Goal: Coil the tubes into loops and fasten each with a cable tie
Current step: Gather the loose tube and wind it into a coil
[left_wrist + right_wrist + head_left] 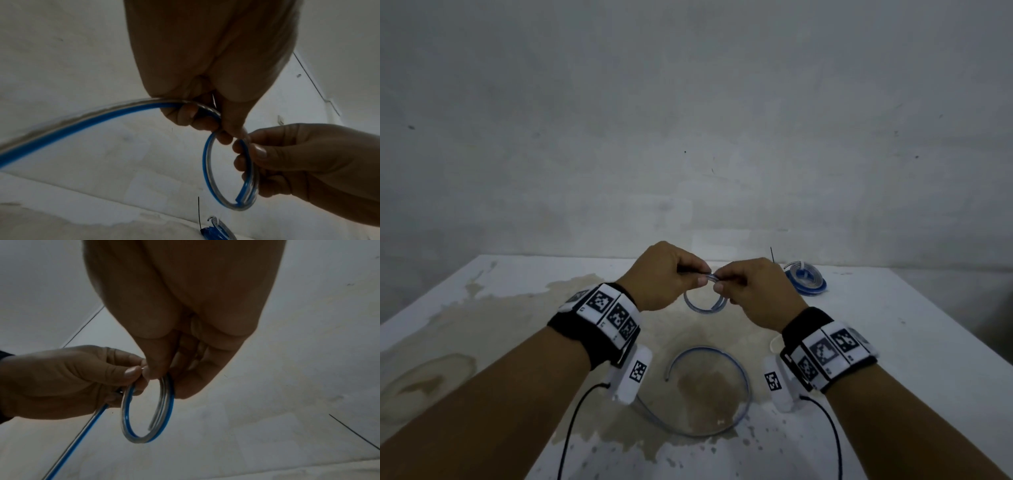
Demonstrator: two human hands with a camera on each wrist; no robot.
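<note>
A clear tube with a blue stripe (697, 307) is wound into a small loop and held above the table between both hands. My left hand (671, 277) pinches the top of the loop (207, 170), and the tube's long tail (82, 128) runs out from under its fingers. My right hand (748, 287) grips the loop's right side (164, 405), where the cut end lies inside the ring. The rest of the tube (736, 363) curves over the table below my wrists. No cable tie shows on this loop.
A coiled blue-striped tube (806, 281) with a black cable tie tail (772, 255) sticking up lies at the back right of the stained white table (928, 342). A grey wall (688, 120) stands right behind the table. Sensor cables hang from both wrists.
</note>
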